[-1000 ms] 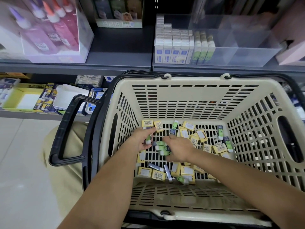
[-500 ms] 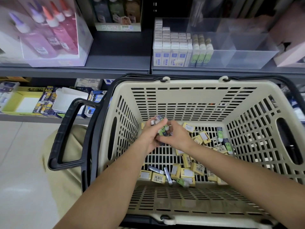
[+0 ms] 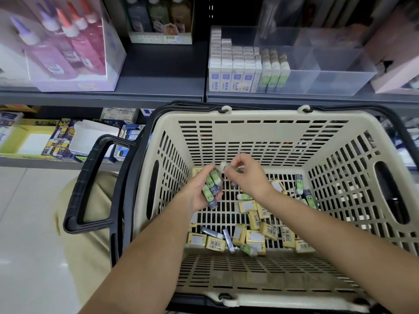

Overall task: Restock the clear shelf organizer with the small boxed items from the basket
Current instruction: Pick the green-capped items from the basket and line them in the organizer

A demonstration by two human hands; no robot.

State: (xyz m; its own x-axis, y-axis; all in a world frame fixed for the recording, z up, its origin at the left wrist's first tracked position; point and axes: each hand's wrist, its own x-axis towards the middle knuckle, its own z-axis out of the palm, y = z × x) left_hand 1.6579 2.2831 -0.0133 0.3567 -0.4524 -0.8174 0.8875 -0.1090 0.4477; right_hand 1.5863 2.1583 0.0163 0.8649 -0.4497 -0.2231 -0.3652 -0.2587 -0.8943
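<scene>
In the gathering step, green boxes (image 3: 211, 189) are gripped in the left hand (image 3: 197, 194), another pinched by the right hand (image 3: 247, 176), and a lift to the organizer (image 3: 322, 73) is likely needed next.

A stationery shop aisle is being pictured. Grey metal shelves (image 3: 158, 87) are being lined with packaged stock: pink and purple glue bottles (image 3: 86, 48) in a clear display carton (image 3: 74, 83), and rows of small white and green boxes (image 3: 238, 73) in a clear plastic shelf organizer (image 3: 328, 75). A cream slotted shopping basket with black handles (image 3: 260, 114), littered with yellow barcoded boxes (image 3: 215, 243), is being seen before the shelves.
</scene>
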